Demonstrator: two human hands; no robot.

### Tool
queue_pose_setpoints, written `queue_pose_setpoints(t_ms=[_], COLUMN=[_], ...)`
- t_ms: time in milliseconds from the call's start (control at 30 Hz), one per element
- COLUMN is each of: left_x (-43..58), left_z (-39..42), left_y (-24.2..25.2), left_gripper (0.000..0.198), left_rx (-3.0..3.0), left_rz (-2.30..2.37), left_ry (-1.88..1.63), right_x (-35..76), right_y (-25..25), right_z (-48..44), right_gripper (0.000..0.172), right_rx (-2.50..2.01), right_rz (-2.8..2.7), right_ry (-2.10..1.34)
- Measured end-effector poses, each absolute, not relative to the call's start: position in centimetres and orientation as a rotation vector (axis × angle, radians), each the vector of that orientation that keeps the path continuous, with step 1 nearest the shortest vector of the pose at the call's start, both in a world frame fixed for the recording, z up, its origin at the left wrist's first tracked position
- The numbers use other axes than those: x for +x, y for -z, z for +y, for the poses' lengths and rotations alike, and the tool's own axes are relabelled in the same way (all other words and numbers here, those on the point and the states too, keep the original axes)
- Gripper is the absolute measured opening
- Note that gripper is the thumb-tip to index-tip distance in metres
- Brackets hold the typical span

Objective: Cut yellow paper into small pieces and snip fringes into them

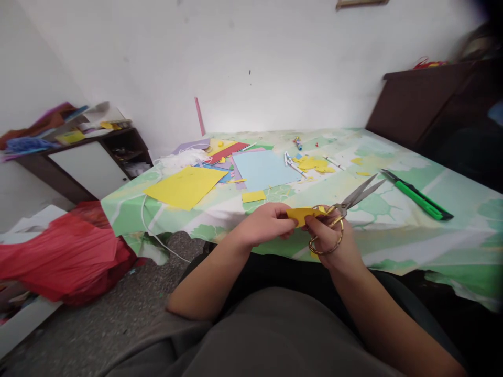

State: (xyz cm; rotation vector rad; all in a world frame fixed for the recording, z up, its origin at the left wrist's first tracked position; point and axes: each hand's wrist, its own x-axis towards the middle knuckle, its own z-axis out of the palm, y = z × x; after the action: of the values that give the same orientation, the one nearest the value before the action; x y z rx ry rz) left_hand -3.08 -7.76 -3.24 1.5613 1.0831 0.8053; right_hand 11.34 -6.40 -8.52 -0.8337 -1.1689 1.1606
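My left hand (pixel 269 225) pinches the left end of a small yellow paper piece (pixel 301 213) just above the table's front edge. The thumb and fingers of my right hand (pixel 330 235) grip the same piece at its right end. Hooked on that right hand is a pair of scissors (pixel 346 204) with gold-coloured handles. Its blades stand a little apart and point away to the upper right, not touching the paper. A yellow rectangle of paper (pixel 253 196) lies flat on the table just beyond my left hand.
A green box cutter (pixel 422 199) lies at the right of the cloth-covered table (pixel 389 243). Farther back are a light blue sheet (pixel 263 170), a large yellow sheet (pixel 186 187), yellow scraps (pixel 314 164) and several markers (pixel 294 166). A red plastic bag (pixel 74 256) sits at the left.
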Motion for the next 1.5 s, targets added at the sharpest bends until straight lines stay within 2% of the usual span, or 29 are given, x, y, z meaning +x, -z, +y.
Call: queue_pose_setpoints(t_ms=[233,300,367,500,633,1067,1500], left_x=[-2.6,-2.7,-2.7,-2.7,-2.6,-2.2,-2.5], left_z=[-8.0,-8.0,-8.0,-8.3,-8.5,-9.5,-9.9], left_y=[4.4,4.4,4.4,4.3,4.1,2.8,3.3], left_gripper=[0.011,0.015,0.018,0.022,0.020,0.017,0.013], left_rx=[1.375,1.353,1.329,1.336,1.464,1.739,1.654], left_rz=[1.099,1.160,1.199,1.217,1.255,1.344,1.268], left_ry=[-1.031,-1.134,-1.230,-1.318,-1.230,-0.869,-0.847], right_x=[11.5,12.0,12.5,12.8,12.4,12.1,11.8], right_y=[8.2,8.8,9.7,11.3,11.5,11.9,12.6], right_z=[-6.9,-7.3,-7.9,-9.8,-10.7,-11.1,-11.9], right_gripper=[0.022,0.027,0.036,0.041,0.045,0.047,0.052], right_rx=[-0.891,-0.966,-1.091,-1.284,-1.308,-1.182,-1.040], right_rz=[-1.057,-1.089,-1.225,-1.588,-1.823,-1.799,-1.721], right_ry=[-1.150,-1.141,-1.140,-1.102,-1.073,-1.038,-1.106])
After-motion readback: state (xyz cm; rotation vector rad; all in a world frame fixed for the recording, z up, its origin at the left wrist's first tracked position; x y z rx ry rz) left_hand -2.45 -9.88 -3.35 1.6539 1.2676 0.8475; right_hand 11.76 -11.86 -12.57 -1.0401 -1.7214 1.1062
